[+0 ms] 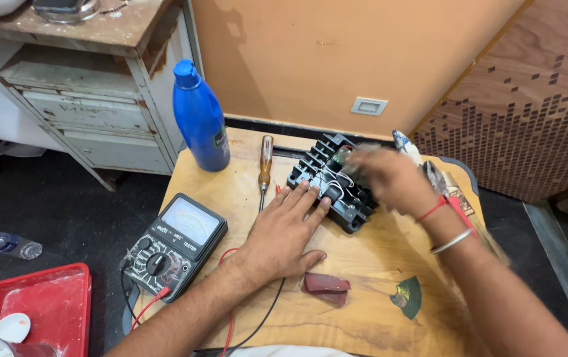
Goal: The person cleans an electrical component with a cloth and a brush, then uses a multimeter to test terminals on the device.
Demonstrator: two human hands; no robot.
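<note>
Left grip [284, 231] flat, holding nothing, on black finned module [330, 182] (white wires); right grip [389, 178] blurred, cannot tell

The scene was evenly and fairly brightly lit, with warm light on the orange wall [337, 53] and soft shadows beside the blue bottle [200, 118]. The right hand [389, 177] was smeared by motion blur, while the left hand [282, 231] and the analogue multimeter [175, 244] stayed sharp. Straight lines bowed towards the frame's edges, and the dark floor [59, 205] looked dim.
</note>
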